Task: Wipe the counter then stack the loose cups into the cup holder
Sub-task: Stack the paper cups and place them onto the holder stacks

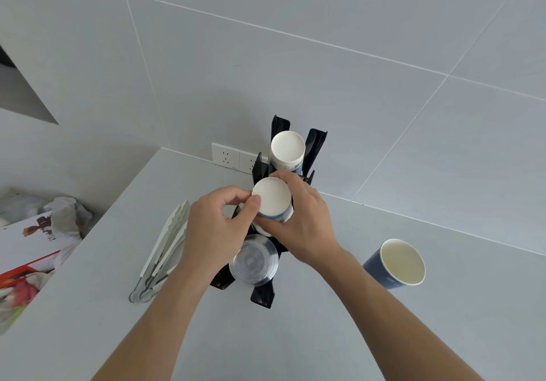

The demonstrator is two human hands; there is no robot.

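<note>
A black cup holder (pixel 315 142) stands on the grey counter (pixel 325 327) near the wall. Its far slot holds a white paper cup stack (pixel 288 148). Its near slot holds clear plastic cups (pixel 254 261). Over the middle slot sits a white and blue paper cup (pixel 272 196), mouth up. My right hand (pixel 304 227) wraps around this cup from the right. My left hand (pixel 215 227) pinches its rim with thumb and fingers from the left. A loose dark blue paper cup (pixel 399 265) stands on the counter to the right.
White tongs (pixel 165 247) lie on the counter left of the holder. A printed box (pixel 26 265) and crumpled plastic bags (pixel 63 215) sit at the left edge. Wall sockets (pixel 227 156) are behind the holder. The tiled wall is close behind.
</note>
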